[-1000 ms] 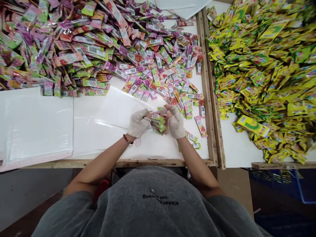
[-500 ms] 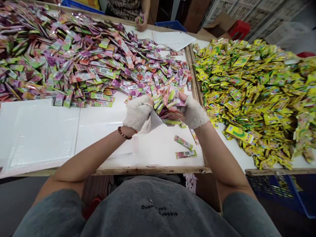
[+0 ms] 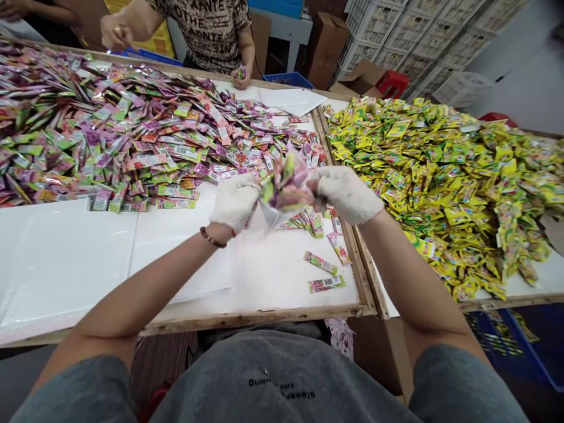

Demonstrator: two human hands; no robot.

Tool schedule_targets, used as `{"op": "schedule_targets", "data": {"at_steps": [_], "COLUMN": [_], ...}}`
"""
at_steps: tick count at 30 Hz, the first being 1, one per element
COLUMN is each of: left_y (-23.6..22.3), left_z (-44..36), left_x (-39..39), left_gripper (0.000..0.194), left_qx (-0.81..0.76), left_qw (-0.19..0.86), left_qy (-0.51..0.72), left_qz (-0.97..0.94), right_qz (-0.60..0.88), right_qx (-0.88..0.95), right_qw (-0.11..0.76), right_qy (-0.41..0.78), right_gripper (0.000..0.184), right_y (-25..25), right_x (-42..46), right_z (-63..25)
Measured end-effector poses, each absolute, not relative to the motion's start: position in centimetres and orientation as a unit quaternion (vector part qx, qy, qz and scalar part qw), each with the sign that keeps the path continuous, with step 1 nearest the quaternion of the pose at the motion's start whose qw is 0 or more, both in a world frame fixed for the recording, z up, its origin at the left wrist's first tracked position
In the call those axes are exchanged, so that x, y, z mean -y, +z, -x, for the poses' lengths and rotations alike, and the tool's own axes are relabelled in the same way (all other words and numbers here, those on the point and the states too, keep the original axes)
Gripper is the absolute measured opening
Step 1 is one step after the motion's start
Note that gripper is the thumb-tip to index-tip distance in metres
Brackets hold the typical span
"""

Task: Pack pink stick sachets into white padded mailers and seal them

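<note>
Over the white table [image 3: 268, 276] I hold a clear plastic bag [image 3: 265, 218] filled with pink, green and purple snack packets [image 3: 288, 188], blurred by motion. My left hand [image 3: 237, 200], in a white fingerless glove, is closed around the bag's left side. At the other side is my right hand [image 3: 341, 192], gloved alike, its fingers pinched on the bag's edge as far as the blur shows. Just beneath lie several loose packets [image 3: 308, 223]. Two slim packets [image 3: 321, 262] rest closer to the table's front edge.
A large heap of pink and purple packets [image 3: 145, 135] covers the back left. Beyond a wooden divider [image 3: 352, 247] lies a heap of yellow packets [image 3: 440, 170]. Flat clear bags [image 3: 66, 258] are stacked at left. Across the table stands a co-worker [image 3: 209, 29] holding packets.
The view has tilted up, showing more of the co-worker. The filled bag has shifted and tipped between my hands, and my right hand's grip sits differently. More loose packets show beneath.
</note>
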State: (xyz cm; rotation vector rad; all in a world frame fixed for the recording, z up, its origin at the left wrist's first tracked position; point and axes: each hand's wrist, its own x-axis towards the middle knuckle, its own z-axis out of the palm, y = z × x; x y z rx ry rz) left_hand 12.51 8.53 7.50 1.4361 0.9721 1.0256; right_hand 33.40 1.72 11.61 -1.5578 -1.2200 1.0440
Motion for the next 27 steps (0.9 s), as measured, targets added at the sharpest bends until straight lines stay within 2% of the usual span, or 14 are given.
{"op": "schedule_targets", "data": {"at_steps": [5, 11, 13, 15, 17, 19, 21, 23, 27], "left_y": [10.4, 13.4, 14.6, 16.1, 17.4, 17.8, 16.4, 13.2, 4.7], "left_z": [-13.0, -13.9, -13.9, -13.9, -13.9, -13.9, -13.9, -13.9, -13.2], "left_x": [-10.2, -10.9, -11.7, -12.4, -12.4, -11.6, -10.4, -9.0, -6.4], "left_gripper": [0.033, 0.029, 0.023, 0.026, 0.029, 0.024, 0.021, 0.022, 0.015], "left_qx": [-0.413, -0.427, -0.439, -0.451, -0.404, -0.306, -0.214, -0.179, -0.212], "left_qw": [0.475, 0.428, 0.382, 0.312, 0.243, 0.211, 0.23, 0.273, 0.32], "left_qy": [0.412, 0.391, 0.365, 0.314, 0.277, 0.266, 0.247, 0.21, 0.103], "left_qz": [-0.659, -0.694, -0.727, -0.775, -0.837, -0.889, -0.917, -0.922, -0.918], "right_qz": [0.629, 0.638, 0.622, 0.608, 0.591, 0.579, 0.595, 0.631, 0.683], "right_qx": [0.476, 0.495, 0.505, 0.511, 0.518, 0.519, 0.495, 0.439, 0.406], "right_qw": [0.466, 0.462, 0.471, 0.478, 0.492, 0.498, 0.483, 0.439, 0.286], "right_qy": [0.402, 0.367, 0.37, 0.374, 0.376, 0.383, 0.41, 0.466, 0.535], "right_gripper": [0.02, 0.025, 0.027, 0.029, 0.028, 0.026, 0.025, 0.025, 0.021], "right_y": [12.7, 13.3, 13.7, 13.9, 13.5, 12.1, 9.6, 6.3, 1.0], "right_x": [-2.8, -3.1, -2.7, -1.9, -0.6, 1.3, 3.7, 6.4, 11.7], "right_z": [-35.0, -35.1, -34.9, -34.4, -33.6, -32.5, -31.3, -30.1, -28.9]}}
